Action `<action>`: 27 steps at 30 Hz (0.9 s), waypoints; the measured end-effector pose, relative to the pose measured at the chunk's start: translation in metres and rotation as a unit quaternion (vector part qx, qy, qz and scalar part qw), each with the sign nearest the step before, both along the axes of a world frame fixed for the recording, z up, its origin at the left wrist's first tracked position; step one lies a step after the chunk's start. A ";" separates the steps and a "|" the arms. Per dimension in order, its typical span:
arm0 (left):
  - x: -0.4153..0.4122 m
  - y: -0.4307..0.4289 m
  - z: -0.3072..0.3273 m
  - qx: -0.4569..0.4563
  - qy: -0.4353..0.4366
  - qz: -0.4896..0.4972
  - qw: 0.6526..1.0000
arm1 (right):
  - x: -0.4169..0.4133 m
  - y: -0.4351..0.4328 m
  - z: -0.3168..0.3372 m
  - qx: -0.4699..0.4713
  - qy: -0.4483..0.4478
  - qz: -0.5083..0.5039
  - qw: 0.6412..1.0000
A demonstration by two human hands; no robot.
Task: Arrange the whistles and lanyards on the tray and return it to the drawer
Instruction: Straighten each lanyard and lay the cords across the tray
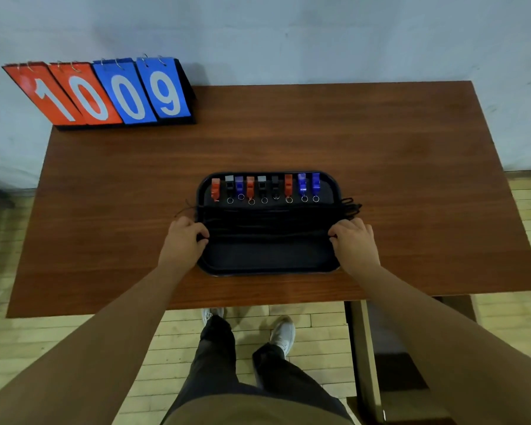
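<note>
Right now, on my feed, the black tray sits near the middle of the brown wooden table, a little toward the 6 o'clock edge where the person stands. Nine whistles lie side by side in one row along the tray's 12 o'clock side, mouthpieces pointing to 12 and small key rings to 6. I count them from 9 o'clock to 3 o'clock as red, black with a grey tip, blue, red, black with a grey tip, black, red, blue, blue. Just below that row the black lanyards are stretched straight across the tray from 9 to 3. Their looped ends spill over the rim onto the table at both sides, more of them at 3 o'clock. The tray's 6 o'clock strip is bare. The left hand is at the tray's 9 o'clock edge and the right hand at its 3 o'clock edge. Both have their fingers curled in on the ends of the cord nearest me, pinching it taut between them. I cannot tell whether they also clasp the rim. A flip scoreboard stands at the table's 10 o'clock corner against the pale wall, with red cards reading 1 and 0 and blue cards reading 0 and 9. At 6 o'clock, under the table edge, I see dark trousers and white shoes on a pale plank floor.
</note>
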State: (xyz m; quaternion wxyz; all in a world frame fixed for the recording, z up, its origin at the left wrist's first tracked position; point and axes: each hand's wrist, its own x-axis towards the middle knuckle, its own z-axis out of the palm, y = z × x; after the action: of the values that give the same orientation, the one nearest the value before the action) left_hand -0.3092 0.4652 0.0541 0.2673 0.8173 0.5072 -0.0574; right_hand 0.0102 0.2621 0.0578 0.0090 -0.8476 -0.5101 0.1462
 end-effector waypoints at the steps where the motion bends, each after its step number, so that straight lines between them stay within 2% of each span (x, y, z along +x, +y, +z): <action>1: 0.000 0.000 -0.001 0.003 -0.001 0.000 1.000 | 0.000 0.001 -0.001 -0.004 -0.003 -0.001 1.000; 12: 0.010 0.005 -0.003 -0.039 -0.057 0.070 0.995 | -0.003 -0.002 -0.009 0.004 -0.011 -0.018 1.000; 21: 0.005 0.001 -0.002 -0.036 -0.059 0.087 0.994 | -0.004 -0.010 -0.005 0.016 -0.001 -0.022 1.000; 27: -0.002 -0.012 0.011 -0.051 -0.054 0.133 0.988 | -0.011 -0.018 0.006 0.028 0.025 -0.112 0.993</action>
State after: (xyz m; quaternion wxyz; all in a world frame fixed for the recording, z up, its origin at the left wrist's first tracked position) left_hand -0.3107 0.4537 0.0651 0.3410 0.7295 0.5929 -0.0029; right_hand -0.0006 0.2444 0.0638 0.0621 -0.8947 -0.4157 0.1509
